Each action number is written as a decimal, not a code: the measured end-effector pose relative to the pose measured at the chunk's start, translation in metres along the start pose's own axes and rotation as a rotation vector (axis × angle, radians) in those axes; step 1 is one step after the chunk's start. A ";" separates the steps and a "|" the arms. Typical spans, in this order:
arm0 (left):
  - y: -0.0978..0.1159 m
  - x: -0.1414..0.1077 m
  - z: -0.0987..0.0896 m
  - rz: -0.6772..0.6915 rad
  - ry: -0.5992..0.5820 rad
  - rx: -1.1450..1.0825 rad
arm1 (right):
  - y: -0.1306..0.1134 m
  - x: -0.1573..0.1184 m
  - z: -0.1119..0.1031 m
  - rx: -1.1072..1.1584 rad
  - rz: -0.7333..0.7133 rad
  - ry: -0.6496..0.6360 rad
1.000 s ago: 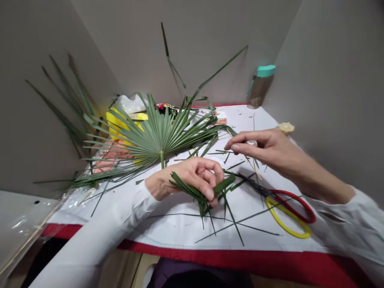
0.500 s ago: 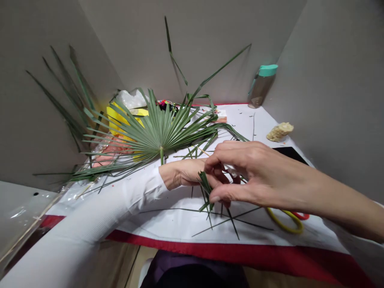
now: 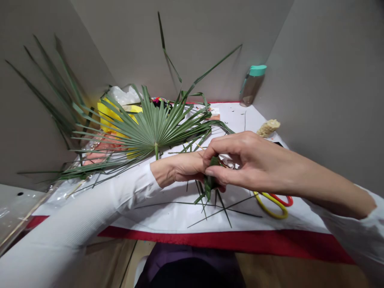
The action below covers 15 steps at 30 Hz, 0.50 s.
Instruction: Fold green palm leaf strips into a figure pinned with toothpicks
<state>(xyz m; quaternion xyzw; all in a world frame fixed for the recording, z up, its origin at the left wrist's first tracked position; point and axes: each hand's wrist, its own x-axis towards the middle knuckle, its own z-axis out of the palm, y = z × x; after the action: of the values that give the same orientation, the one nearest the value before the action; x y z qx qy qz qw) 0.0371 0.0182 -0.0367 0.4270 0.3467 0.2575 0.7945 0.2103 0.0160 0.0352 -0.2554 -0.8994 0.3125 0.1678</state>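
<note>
My left hand [image 3: 187, 168] comes in from the left in a white sleeve and holds a small bundle of folded green palm strips [image 3: 211, 180], though my right hand covers most of its fingers. My right hand [image 3: 243, 164] reaches across from the right, pinching the same bundle between thumb and fingers. Loose strip ends stick out below the bundle. A white scrap shows between my fingers. A large green fan palm leaf [image 3: 153, 132] lies just beyond my left wrist. Red-and-yellow-handled scissors [image 3: 271, 203] lie to the right, partly under my right forearm.
White paper with a red border [image 3: 192, 238] covers the table, with long palm strips scattered on it. Further back stand a teal-capped bottle [image 3: 252, 85] and a pale crumbly lump [image 3: 268, 128]. A yellow bag [image 3: 111, 116] sits behind the leaf. Grey walls [image 3: 318, 72] enclose the table.
My right hand has moved left from beside the bundle and now pinches it, covering my left fingers. The bundle looks tighter and shorter. The scissors are now mostly hidden behind my right forearm.
</note>
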 end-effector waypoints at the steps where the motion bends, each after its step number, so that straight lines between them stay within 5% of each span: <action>1: 0.000 0.000 0.000 -0.010 -0.021 0.033 | 0.000 -0.001 -0.001 0.024 0.023 0.014; 6: 0.009 -0.011 0.000 0.094 0.046 0.201 | 0.007 -0.010 -0.009 0.112 0.089 0.174; 15: 0.011 -0.051 0.019 0.707 0.675 0.603 | 0.002 -0.015 -0.007 0.076 0.248 0.486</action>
<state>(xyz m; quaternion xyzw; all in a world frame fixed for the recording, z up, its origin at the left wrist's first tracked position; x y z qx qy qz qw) 0.0180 -0.0216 -0.0026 0.6188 0.4755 0.5191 0.3486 0.2271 0.0126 0.0370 -0.4244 -0.7823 0.2938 0.3487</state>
